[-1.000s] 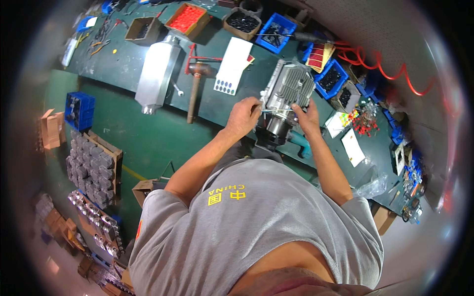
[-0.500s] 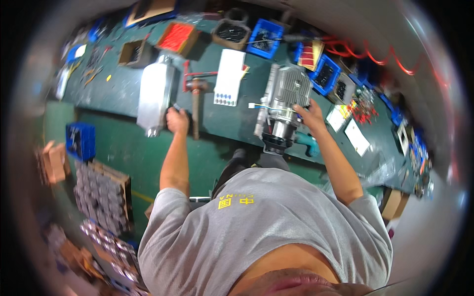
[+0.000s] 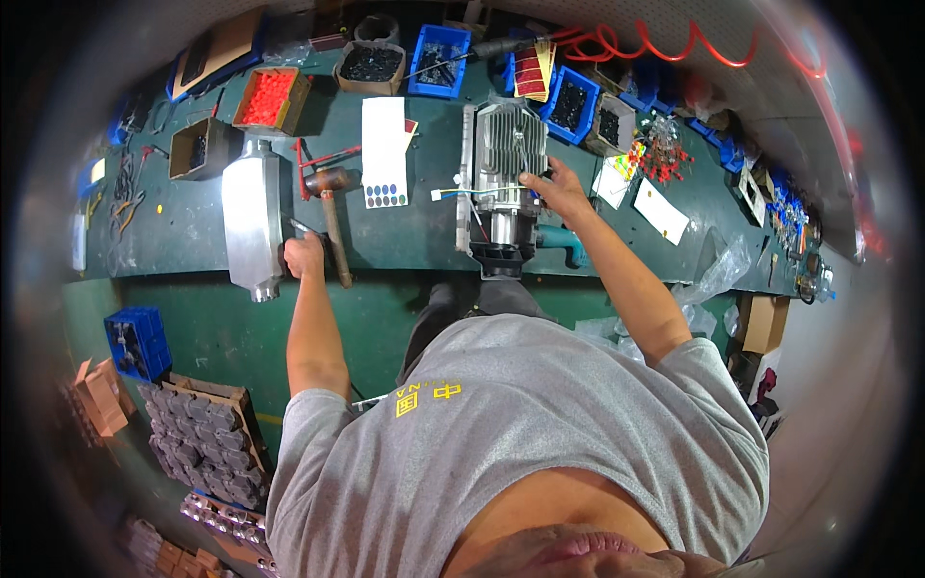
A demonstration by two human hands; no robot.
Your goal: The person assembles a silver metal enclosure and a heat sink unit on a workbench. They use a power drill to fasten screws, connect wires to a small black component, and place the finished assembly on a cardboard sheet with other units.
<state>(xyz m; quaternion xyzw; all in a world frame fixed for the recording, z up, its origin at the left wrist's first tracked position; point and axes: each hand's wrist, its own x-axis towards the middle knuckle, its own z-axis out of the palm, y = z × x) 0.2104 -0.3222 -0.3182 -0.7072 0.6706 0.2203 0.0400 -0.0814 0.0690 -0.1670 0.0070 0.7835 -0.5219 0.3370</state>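
My left hand [image 3: 303, 255] is closed round a slim, dark-tipped tool [image 3: 302, 226] whose kind I cannot make out. It is just right of a smooth silver metal canister [image 3: 252, 212] lying on the bench. A hammer [image 3: 332, 217] with a wooden handle lies to the right of that hand. My right hand [image 3: 561, 193] grips the right side of a finned metal motor housing [image 3: 514, 144], thumb on top, fingers partly hidden. Thin wires with a white connector [image 3: 436, 195] stick out leftward across the housing. A teal power tool [image 3: 561, 244] lies partly behind the housing.
Behind are a box of red parts [image 3: 272, 99], a box of black parts [image 3: 371, 64] and blue bins [image 3: 439, 60]. A white sticker sheet [image 3: 384, 144] lies between the hands. A coiled red hose [image 3: 655, 48] hangs at upper right. Grey castings [image 3: 202, 438] are stacked at lower left.
The whole view has shifted, so the bench things appear farther left. Both hands keep about the same places beside the canister and on the housing.
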